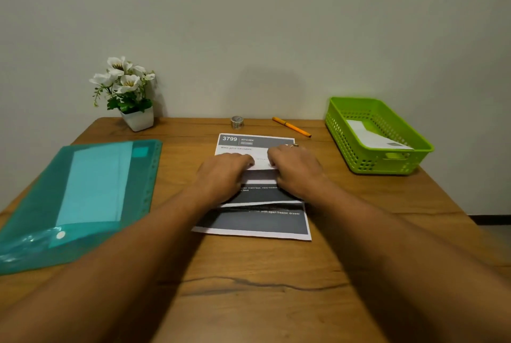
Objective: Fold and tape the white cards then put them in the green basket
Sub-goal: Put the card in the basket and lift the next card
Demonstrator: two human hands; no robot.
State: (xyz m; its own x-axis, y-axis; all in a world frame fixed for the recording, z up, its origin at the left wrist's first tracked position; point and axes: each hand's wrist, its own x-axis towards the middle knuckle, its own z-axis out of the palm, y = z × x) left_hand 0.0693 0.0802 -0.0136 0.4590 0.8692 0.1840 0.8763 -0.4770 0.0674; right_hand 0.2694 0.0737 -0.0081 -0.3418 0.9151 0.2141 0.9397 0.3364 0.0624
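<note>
Two white cards with grey printed bands lie stacked mid-table. The top card (260,174) is being folded; its near edge is brought up over the middle. My left hand (221,174) and my right hand (296,171) lie side by side on that fold, with fingertips pinching the folded edge. The lower card (257,222) lies flat beneath, its header (255,140) showing "3799 KITCHEN". A small tape roll (237,122) stands behind the cards. The green basket (414,160) sits at the right and holds one folded white card (370,135).
A teal plastic folder (83,199) with sheets inside covers the table's left side. A white pot of white flowers (130,93) stands at the back left against the wall. An orange pen (291,127) lies between the tape and the basket.
</note>
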